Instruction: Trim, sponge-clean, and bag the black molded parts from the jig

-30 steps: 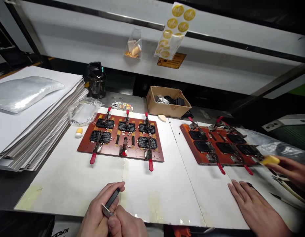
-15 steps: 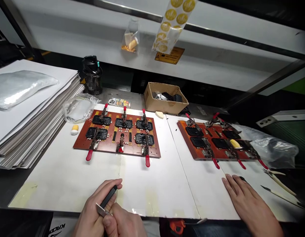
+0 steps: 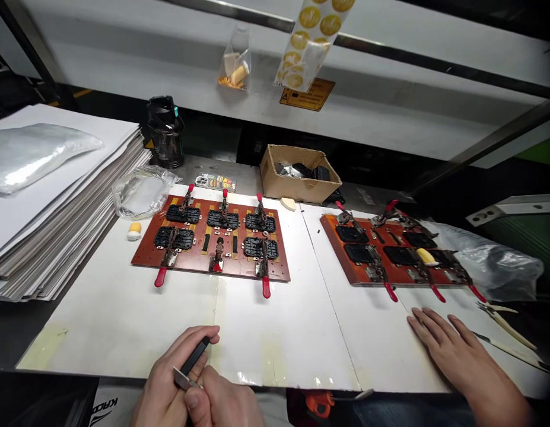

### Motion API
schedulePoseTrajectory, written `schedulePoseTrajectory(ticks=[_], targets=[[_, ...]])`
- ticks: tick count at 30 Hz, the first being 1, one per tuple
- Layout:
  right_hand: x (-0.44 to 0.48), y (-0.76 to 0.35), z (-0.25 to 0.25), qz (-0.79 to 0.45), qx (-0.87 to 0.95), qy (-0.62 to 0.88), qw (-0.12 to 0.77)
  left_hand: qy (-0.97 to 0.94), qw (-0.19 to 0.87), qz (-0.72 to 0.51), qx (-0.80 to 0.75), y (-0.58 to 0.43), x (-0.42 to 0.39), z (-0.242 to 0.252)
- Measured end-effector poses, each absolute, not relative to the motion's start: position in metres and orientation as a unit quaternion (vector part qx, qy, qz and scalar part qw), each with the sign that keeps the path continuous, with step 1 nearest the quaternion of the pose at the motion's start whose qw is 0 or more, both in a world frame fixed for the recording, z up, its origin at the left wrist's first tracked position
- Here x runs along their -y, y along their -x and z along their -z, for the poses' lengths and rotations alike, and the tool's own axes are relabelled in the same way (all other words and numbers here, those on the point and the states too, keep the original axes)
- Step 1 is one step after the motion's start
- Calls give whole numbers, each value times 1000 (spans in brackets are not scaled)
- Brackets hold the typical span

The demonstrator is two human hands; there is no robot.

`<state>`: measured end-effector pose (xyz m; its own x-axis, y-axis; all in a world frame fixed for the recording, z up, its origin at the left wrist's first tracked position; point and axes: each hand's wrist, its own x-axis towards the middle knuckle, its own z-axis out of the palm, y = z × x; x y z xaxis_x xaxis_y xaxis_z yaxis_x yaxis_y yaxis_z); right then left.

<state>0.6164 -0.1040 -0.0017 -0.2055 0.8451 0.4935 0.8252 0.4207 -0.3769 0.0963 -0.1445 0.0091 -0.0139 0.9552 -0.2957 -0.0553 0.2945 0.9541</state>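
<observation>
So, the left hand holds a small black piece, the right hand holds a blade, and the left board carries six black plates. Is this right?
Not quite: in the head view, the left board carries five black plates, three far, two near. The left hand does hold a small black piece, the right hand a blade.

Grip: the thin silver metal blade [image 3: 184, 378] has its near end covered by the bare right hand [image 3: 228, 396]; the narrow black bar [image 3: 196, 354] is partly hidden behind that blade and inside the bare left hand [image 3: 168, 375].
Wrists: both cut off by the bottom edge.
Co-worker: behind the flat hand [image 3: 455, 350], the forearm darkens and leaves at the bottom.
Stickers: the white sheet of round gold stickers [image 3: 300, 40] runs past the top edge, hiding part of the orange warning sign [image 3: 309, 102]; its print is too small to read.
Box: contents of the open brown cardboard box [image 3: 296, 191] are too jumbled to tell.
Stack: the thick pile of white sheets [image 3: 79, 216] is cut by the left edge.
</observation>
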Motion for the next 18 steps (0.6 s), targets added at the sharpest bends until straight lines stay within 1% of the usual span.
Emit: schedulePoseTrajectory(ticks=[2,4,5,7,10,12,14,16,18], targets=[[101,-573,-23,-87,755,544,355,-425,561,-426,-569,-94,145,-7],[104,-501,-42,-296,680,588,323,-450,545,-418,-571,-91,146,-5],[107,-460,-46,-331,667,591,310,-460,537,-415,-573,-90,146,-5],[114,-380,-43,-373,658,586,290,-471,517,-409,-586,-88,146,-6],[122,-294,-20,-429,631,590,263,-490,485,-400,-604,-87,148,-11],[124,-267,-9,-469,563,622,275,-504,472,-396,-605,-88,149,-12],[125,-257,-8,-510,493,633,309,-512,466,-389,-608,-89,151,-10],[123,-252,-15,-559,472,592,338,-512,469,-389,-606,-90,152,-6],[120,-248,-23,-604,489,532,337,-506,483,-393,-597,-92,152,0]])
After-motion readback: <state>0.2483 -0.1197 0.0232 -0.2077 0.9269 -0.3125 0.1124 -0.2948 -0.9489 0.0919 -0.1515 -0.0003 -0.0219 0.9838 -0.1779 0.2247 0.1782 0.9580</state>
